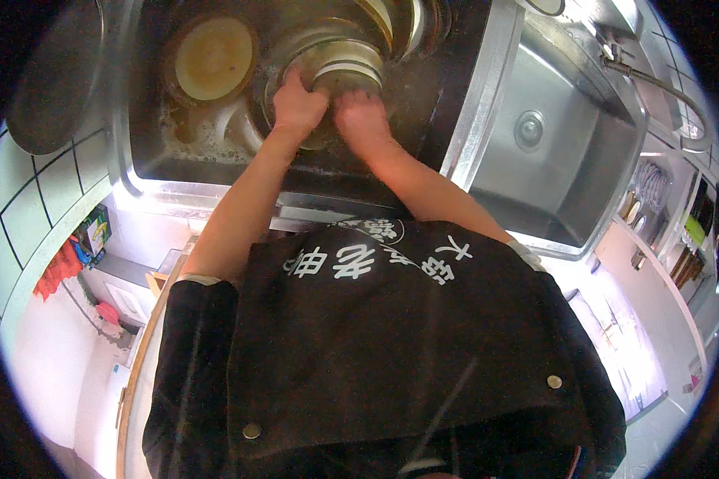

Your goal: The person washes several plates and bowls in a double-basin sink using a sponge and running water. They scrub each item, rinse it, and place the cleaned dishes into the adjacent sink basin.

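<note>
Murky, sudsy water fills the left basin of a steel double sink [180, 170]. My left hand [299, 108] is at the near left side of a group of round dishes [347, 54], its thumb and fingers spread around a rim. My right hand [361, 114] lies to the right of it, fingers bent down at the near edge of the same dishes; its fingertips are partly hidden in the water. A round pale plate [215, 58] lies at the basin's left. More dishes [416, 27] stand at the far side, cut off by the picture's edge.
The right basin [551, 120] shows its drain [529, 130], with a curved faucet [689, 102] beyond its right edge. A dark round pan or lid [60, 78] is at the far left by the tiles. Racks with utensils [647, 191] stand to the right, below sink level.
</note>
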The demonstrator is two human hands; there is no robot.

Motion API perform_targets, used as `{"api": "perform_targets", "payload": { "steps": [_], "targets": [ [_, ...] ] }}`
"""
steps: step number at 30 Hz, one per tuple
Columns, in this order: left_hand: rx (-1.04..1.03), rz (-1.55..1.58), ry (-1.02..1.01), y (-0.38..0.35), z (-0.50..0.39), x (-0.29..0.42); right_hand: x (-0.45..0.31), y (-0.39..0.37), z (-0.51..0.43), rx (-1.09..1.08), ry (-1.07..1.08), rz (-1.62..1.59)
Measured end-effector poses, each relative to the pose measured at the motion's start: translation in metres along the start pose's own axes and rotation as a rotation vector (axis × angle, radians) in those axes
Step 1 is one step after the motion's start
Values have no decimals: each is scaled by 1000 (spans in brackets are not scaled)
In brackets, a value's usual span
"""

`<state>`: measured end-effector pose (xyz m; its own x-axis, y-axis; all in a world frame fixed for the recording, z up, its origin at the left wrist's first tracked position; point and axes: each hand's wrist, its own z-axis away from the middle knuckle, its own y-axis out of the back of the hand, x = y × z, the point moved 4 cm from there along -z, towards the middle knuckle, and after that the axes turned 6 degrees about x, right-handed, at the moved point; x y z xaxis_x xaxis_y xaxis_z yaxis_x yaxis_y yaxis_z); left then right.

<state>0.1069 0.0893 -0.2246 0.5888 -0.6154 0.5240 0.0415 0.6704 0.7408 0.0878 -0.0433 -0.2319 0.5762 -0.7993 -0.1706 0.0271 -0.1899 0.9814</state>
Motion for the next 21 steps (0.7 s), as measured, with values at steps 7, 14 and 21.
{"api": "perform_targets", "payload": {
  "steps": [7, 14, 21],
  "targets": [
    [67, -115, -120, -4, -8, 6, -2, -8, 2, -124, 104, -45],
    [-79, -109, -177, -7, -3, 4, 7, 15, 9, -61, 122, 18],
    [-110, -133, -21, 2, 3, 2, 10, 28, 6, -174, -55, -322]
  ]
}}
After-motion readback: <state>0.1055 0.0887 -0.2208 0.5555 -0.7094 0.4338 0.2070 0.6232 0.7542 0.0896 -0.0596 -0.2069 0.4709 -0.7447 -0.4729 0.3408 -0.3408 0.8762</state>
